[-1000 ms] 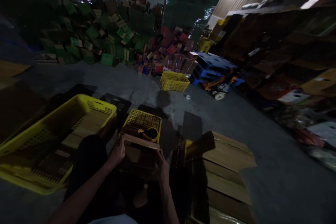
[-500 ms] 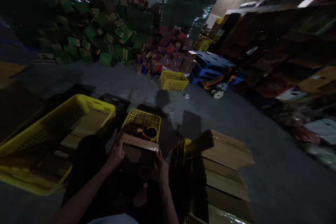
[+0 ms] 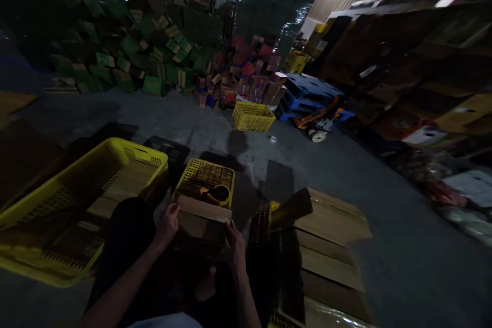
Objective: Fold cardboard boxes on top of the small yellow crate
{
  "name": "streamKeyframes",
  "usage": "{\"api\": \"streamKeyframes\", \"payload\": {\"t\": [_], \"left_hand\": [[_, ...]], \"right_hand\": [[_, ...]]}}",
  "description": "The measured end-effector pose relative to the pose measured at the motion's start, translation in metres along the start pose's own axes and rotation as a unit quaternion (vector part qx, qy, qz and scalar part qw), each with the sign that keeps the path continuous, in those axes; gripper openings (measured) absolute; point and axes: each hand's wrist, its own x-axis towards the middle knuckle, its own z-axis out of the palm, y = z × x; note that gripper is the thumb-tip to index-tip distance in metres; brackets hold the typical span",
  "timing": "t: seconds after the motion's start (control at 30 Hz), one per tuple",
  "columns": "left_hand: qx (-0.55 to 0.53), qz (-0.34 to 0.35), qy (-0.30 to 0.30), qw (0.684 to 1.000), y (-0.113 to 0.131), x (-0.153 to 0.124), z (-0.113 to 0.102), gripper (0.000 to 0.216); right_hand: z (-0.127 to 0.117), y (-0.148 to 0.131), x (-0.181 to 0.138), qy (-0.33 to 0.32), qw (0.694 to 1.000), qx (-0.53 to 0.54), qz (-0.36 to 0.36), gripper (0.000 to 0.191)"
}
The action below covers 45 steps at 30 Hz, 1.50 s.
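A small brown cardboard box (image 3: 202,226) is held between my two hands, in front of my knees. At its left end my left hand (image 3: 167,223) grips the edge, fingers closed on it. My right hand (image 3: 234,245) holds the right end, with the fingertips at the top corner, where a bit of clear tape shines. Just beyond the box, a yellow and black tape dispenser (image 3: 216,194) lies on an upturned yellow crate (image 3: 206,170). The underside of the box is lost in shadow.
On the left stands a large yellow basket (image 3: 115,144) holding cardboard boxes (image 3: 128,179). Flattened cardboard (image 3: 334,220) is stacked on my right. Farther off are a yellow crate (image 3: 253,116), blue pallets (image 3: 307,87) on a pallet jack (image 3: 319,125), and a heap of green boxes (image 3: 154,84).
The box tilts slightly, showing more of its brown top face with less tape shine. Both hands keep hold of it and barely shift.
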Motion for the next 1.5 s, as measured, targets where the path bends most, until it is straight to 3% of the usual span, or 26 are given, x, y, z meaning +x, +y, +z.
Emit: {"api": "streamKeyframes", "payload": {"t": [0.33,0.7,0.87,1.2,1.5], "left_hand": [[0.036,-0.006,-0.029,0.999,-0.002,-0.002,-0.003,0.057],[0.091,-0.008,-0.068,0.994,0.005,0.004,-0.011,0.056],[0.09,-0.009,-0.072,0.993,0.008,0.005,-0.013,0.058],[0.088,0.011,-0.06,0.994,0.006,0.002,-0.012,0.058],[0.087,0.025,-0.07,0.993,0.0,-0.003,-0.008,0.06]], "right_hand": [[-0.001,-0.004,0.004,0.019,1.0,-0.003,-0.017,0.035],[-0.001,-0.004,0.006,-0.002,0.999,-0.047,0.003,0.036],[0.001,-0.005,0.008,0.028,0.998,-0.047,-0.026,0.034],[-0.001,-0.014,0.013,-0.042,0.996,-0.081,-0.007,0.034],[0.0,-0.023,0.013,-0.047,0.992,-0.114,-0.021,0.037]]}}
